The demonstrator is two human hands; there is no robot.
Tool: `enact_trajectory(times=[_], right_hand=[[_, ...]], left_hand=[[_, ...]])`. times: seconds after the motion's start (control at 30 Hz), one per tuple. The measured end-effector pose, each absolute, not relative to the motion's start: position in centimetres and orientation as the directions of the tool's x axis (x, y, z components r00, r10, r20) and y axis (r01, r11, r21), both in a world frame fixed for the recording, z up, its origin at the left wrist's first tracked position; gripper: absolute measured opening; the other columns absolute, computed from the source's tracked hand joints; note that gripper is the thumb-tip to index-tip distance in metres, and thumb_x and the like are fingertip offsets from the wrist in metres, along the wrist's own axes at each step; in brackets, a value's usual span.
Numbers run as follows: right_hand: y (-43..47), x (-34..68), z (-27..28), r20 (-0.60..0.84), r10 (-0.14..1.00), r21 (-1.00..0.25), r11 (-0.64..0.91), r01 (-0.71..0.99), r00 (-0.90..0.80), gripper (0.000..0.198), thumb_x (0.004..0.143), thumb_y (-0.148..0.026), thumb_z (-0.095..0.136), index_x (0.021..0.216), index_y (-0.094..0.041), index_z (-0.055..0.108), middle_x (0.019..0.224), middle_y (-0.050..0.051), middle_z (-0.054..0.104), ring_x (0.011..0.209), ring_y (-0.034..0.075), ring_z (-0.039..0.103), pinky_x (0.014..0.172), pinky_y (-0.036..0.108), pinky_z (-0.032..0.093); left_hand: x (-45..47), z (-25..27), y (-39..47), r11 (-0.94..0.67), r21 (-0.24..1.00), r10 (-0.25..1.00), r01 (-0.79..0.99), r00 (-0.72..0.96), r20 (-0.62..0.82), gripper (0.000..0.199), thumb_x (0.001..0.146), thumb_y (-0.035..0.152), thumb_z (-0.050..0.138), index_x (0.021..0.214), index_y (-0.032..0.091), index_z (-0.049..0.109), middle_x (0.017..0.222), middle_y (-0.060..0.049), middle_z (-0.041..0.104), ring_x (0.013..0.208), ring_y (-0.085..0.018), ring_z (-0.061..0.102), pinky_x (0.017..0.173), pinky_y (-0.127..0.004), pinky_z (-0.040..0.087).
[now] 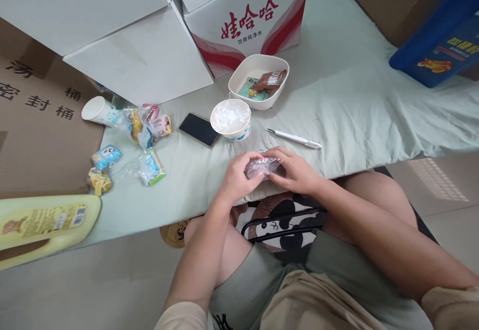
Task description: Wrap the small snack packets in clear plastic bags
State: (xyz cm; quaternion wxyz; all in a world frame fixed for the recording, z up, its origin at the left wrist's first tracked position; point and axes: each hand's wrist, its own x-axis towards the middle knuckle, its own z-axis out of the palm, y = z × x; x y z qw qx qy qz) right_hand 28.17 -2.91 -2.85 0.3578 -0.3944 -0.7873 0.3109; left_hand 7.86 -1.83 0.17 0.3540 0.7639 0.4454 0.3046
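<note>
My left hand [242,176] and my right hand [295,170] are both curled around a bundle of crinkled clear plastic wrap [263,167] near the table's front edge. Fingers and glare hide much of the bundle, so I cannot tell what is inside it. Just beyond my left hand stands a paper cup [237,133] with clear plastic bunched in its mouth. A white pen [294,138] lies to the right, past my right hand. Left of the cup is a dark-screened phone [199,129].
Behind the cup, a white dish [235,90] holds a brown snack packet [270,80] and a green packet [254,88]. A tipped paper cup [95,109] and several wrapped snacks [151,166] lie left. Boxes [249,26] line the back; a blue container [430,46] stands right.
</note>
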Motion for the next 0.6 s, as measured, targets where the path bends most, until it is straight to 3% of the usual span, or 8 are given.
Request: enact_trajectory(times=[0.6], right_hand=[[-2.88,28.11,-3.16,0.306,0.838,-0.762,0.5,0.411,-0.452,0.033,0.089,-0.029,0.06,0.12,-0.02,0.057,0.122,0.015,0.064,0.112,0.031,0.063,0.093,0.051,0.054]], left_hand=[[8.08,0.76,-1.65,-0.445,0.743,0.843,0.501,0.515,0.158,0.013,0.084,0.02,0.059,0.097,0.021,0.061,0.103,-0.006,0.07,0.1,-0.022,0.066,0.093,-0.037,0.053]])
